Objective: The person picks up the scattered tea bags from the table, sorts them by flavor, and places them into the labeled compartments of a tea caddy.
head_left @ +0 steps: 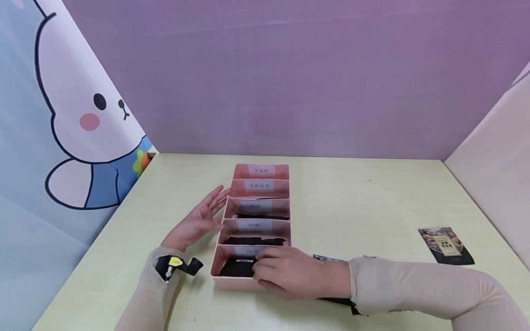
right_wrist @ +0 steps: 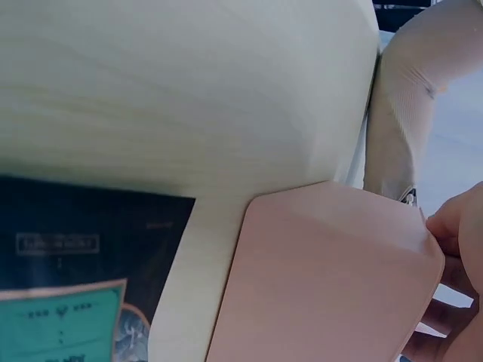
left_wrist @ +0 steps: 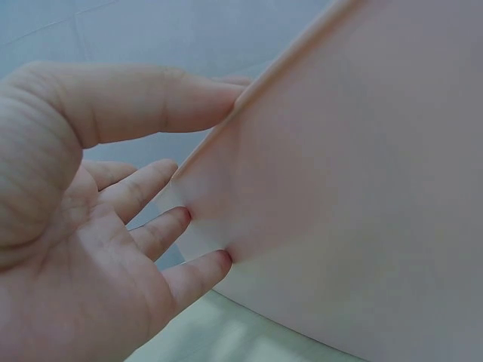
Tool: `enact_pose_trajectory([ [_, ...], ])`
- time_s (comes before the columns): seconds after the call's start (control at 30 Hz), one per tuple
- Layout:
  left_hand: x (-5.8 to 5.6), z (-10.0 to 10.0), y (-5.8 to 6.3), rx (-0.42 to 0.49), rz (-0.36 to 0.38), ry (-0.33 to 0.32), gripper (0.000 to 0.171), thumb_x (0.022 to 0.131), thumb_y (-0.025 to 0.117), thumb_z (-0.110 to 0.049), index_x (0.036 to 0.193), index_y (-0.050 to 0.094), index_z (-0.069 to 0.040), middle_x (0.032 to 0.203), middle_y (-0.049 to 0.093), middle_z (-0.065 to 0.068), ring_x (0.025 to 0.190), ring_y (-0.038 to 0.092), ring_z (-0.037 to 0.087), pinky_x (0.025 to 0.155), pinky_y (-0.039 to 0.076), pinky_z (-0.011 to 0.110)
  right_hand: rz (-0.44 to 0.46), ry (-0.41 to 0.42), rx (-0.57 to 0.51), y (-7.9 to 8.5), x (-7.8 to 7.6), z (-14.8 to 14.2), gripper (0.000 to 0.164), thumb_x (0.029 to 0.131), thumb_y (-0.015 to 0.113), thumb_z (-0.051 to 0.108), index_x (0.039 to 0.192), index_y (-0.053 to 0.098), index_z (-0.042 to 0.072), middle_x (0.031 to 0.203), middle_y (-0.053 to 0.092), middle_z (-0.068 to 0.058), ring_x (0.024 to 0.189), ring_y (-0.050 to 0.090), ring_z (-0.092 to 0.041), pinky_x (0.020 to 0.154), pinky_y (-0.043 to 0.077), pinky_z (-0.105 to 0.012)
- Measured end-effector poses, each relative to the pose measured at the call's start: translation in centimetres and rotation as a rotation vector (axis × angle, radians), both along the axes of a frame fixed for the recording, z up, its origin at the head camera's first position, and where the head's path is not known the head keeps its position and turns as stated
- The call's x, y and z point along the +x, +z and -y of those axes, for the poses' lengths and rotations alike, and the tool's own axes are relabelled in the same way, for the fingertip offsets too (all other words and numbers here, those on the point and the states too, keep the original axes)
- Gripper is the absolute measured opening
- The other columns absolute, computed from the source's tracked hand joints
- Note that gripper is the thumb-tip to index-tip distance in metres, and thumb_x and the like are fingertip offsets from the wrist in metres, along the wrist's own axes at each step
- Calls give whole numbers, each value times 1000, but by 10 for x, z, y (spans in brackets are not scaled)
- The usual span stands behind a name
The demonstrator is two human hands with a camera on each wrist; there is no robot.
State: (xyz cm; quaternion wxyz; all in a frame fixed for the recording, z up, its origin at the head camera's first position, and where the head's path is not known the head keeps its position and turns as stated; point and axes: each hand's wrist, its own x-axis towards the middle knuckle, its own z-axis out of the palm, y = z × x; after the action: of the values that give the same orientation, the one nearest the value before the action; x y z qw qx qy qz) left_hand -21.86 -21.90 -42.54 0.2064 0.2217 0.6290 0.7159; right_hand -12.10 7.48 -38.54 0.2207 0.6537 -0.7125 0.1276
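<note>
A long pink box (head_left: 236, 283) divided into several compartments stands lengthwise, each divider bearing a white label. My left hand (head_left: 199, 220) is at its left side. In the left wrist view the thumb touches the rim and straight fingertips touch the outer wall (left_wrist: 332, 204). My right hand (head_left: 286, 272) reaches over the near right corner with curled fingers, pinching a black packet (head_left: 235, 268) in the nearest compartment. Its fingertips are partly hidden behind the rim in the right wrist view. Black packets (head_left: 254, 241) also stand in compartments farther back.
A black packet with a green label (right_wrist: 60, 324) lies on the table right of the box, mostly under my right forearm in the head view. Another black packet with a beige label (head_left: 447, 247) lies far right. A purple backdrop (head_left: 297, 76) rises behind the table.
</note>
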Motion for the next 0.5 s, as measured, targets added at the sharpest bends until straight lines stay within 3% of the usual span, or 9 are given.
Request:
enact_pose_trajectory([
  [0.2, 0, 0, 1, -8, -5, 2, 103, 84, 63, 12, 161, -1, -14, 167, 3, 11, 151, 0, 34, 117, 7, 60, -68, -48, 46, -2, 0, -2, 11, 91, 67, 21, 99, 63, 16, 101, 66, 4, 109, 60, -21, 91, 50, -31],
  [0.5, 1, 0, 1, 10, 19, -1, 105, 82, 61, 14, 161, -3, -14, 167, 4, 9, 152, 1, 32, 117, 10, 59, -171, -70, 124, -1, 0, -6, 24, 94, 62, 28, 113, 62, 14, 112, 66, 1, 115, 57, -21, 99, 46, -34],
])
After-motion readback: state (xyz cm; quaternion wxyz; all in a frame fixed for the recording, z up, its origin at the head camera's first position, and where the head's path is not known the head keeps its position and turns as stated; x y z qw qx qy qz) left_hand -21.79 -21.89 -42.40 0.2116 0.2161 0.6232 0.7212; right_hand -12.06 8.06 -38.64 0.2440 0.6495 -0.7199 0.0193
